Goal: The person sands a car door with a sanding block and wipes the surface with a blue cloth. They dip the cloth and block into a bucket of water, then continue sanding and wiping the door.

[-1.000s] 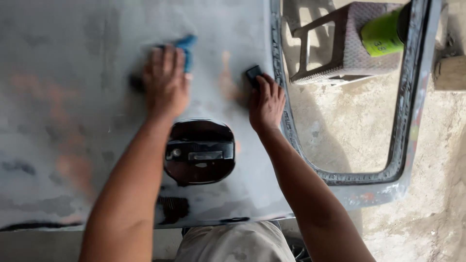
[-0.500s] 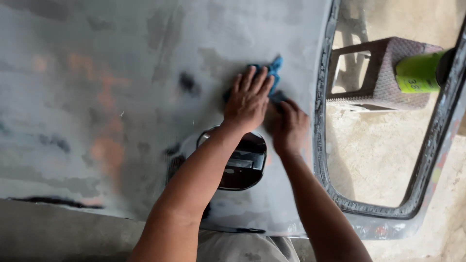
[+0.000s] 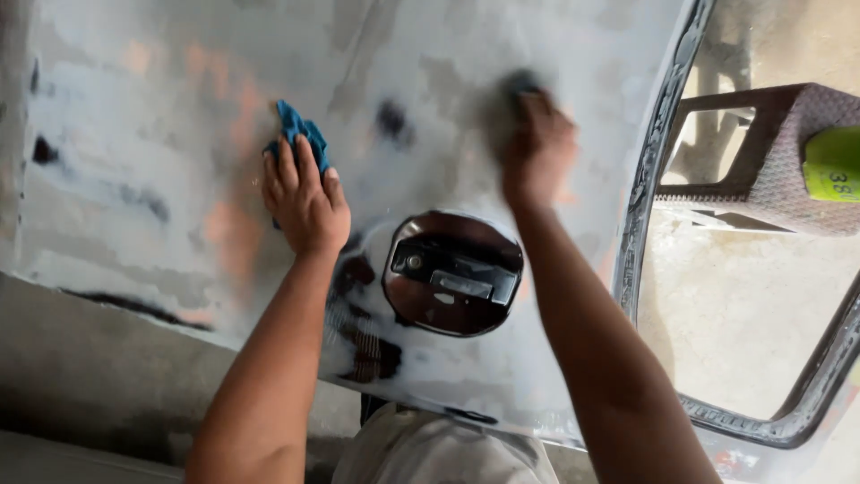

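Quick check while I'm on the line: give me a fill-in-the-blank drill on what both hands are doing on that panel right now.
1. The left hand presses a ____ cloth on the grey panel.
2. The right hand holds a small dark ____.
3. The dark oval recess lies ____ the two forearms.
4. A green object rests on the ____.

Missing words: blue; block; between; stool

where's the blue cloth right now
In the head view, the blue cloth lies under the left hand on the grey panel, left of the dark oval recess.
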